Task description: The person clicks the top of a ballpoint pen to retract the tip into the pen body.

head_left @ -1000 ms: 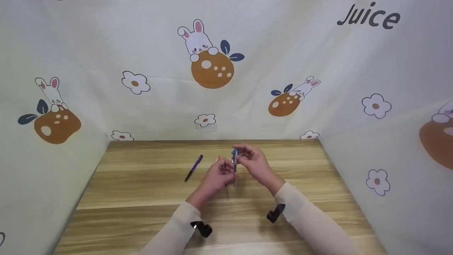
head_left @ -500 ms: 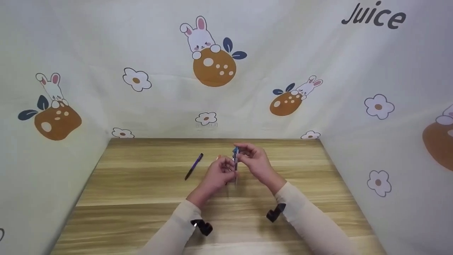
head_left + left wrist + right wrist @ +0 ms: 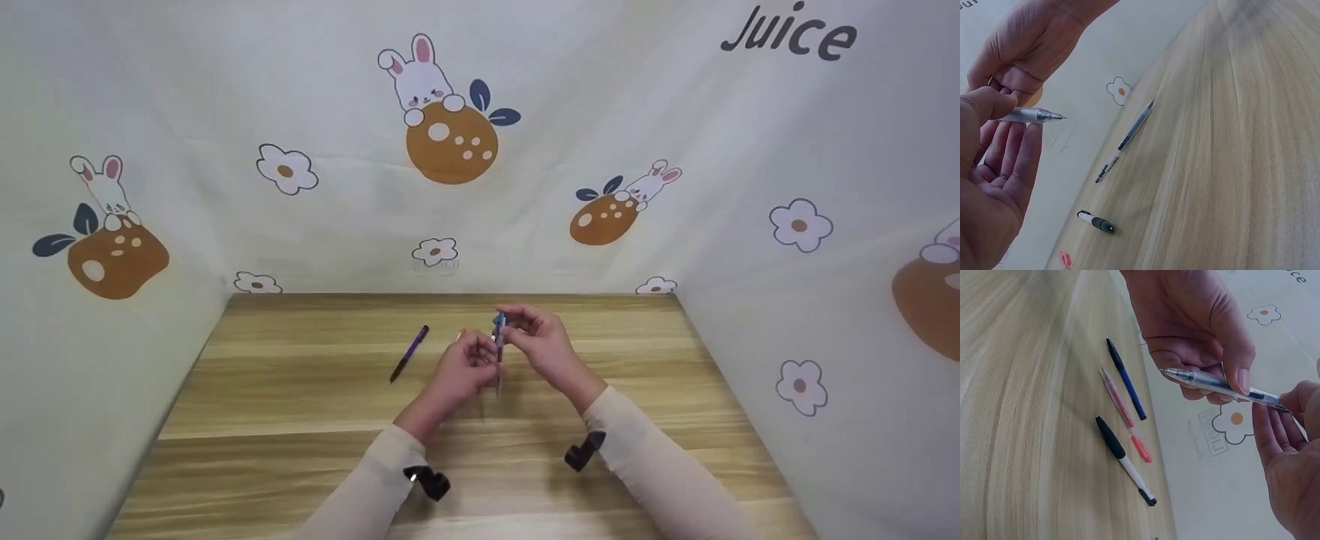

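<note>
A clear retractable pen with a blue top is held upright between both hands above the table. My left hand pinches its barrel between thumb and fingers, as the right wrist view shows with the left hand and the pen. At the pen's top end, my right hand pinches it with thumb and fingers. In the left wrist view the metal writing tip of the pen sticks out past the left hand.
On the wooden table lie a blue and black pen, a pink pen and a white pen with a black grip. Another clear pen lies apart. A patterned cloth stands around the table's back and sides.
</note>
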